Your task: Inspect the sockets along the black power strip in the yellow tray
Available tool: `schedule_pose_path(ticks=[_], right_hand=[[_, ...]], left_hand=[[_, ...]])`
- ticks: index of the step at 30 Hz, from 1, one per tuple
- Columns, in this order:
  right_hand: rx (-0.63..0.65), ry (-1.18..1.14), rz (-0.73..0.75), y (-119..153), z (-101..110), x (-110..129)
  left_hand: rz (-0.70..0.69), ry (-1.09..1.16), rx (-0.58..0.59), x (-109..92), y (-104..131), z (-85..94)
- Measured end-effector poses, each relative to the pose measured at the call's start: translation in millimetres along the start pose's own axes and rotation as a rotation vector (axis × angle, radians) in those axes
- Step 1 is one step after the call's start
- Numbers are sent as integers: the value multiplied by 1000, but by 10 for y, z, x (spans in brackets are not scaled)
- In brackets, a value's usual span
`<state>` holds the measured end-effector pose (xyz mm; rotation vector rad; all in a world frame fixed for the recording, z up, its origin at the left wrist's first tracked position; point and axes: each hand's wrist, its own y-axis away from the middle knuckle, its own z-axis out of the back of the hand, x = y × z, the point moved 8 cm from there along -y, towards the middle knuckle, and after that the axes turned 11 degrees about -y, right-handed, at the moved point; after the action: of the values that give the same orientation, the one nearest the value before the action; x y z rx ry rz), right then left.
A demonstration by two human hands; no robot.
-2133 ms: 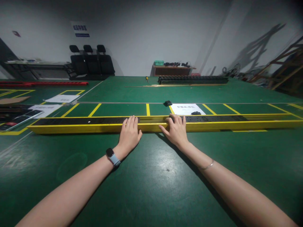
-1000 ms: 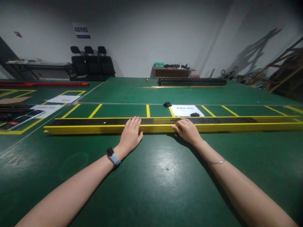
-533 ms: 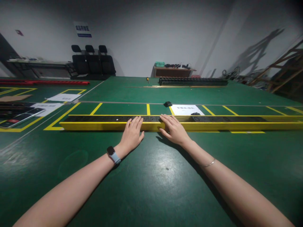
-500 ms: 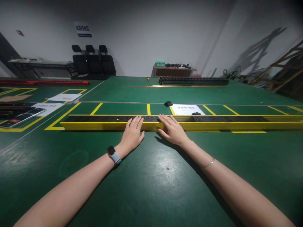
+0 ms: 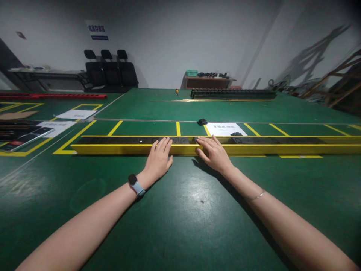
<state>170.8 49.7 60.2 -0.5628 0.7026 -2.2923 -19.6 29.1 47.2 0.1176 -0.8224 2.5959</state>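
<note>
- Lying at nine o'clock, cut off by the frame edge: dark strips (image 5: 11, 131), too dim to count, and a flat, glossy slab (image 5: 32, 138) with a pale edge.
- Red rail (image 5: 64, 96), between nine and ten: narrow, straight, left end out of view.
- Yellow channel (image 5: 118, 150), from nine o'clock across the centre to three: long, smooth, straight-walled, open-topped; right end cut off. Lies on a shiny green tabletop (image 5: 180, 233).
- Left black run (image 5: 113, 141), inside the channel: rectangular, flat-topped, one small pale round mark; lower part behind the near wall.
- Wristwatch (image 5: 136, 184), eight o'clock: dark square face, blue-grey band.
- Left hand (image 5: 158, 160), eight o'clock: fingers straight, slightly parted, reaching across the near wall onto the run; thumb spread aside. Contact under the tips hidden.
- Black block (image 5: 202, 122), two o'clock: small, angular, detail lost in shadow.
- Right hand (image 5: 216, 154), near four o'clock: fingers over the near wall, thumb apart at its outer side. Dark edge beside the fingertips, remainder covered; cannot tell whether anything is pinched.
- White sheet (image 5: 221, 130), three o'clock: thin, flat, print blurred; black lump on its lower edge, form unclear.
- Right black run (image 5: 262, 140), three o'clock, inside the channel: flat-topped, recesses indistinct.
</note>
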Motion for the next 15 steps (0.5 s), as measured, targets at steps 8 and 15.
schedule_pose_path(ticks=[8, 15], right_hand=[[4, 118, -60, -78, -85, 53], [-36, 193, -34, -81, -8, 71]], left_hand=[[11, 10, 2, -15, -5, 8], [3, 19, 15, -8, -8, 2]])
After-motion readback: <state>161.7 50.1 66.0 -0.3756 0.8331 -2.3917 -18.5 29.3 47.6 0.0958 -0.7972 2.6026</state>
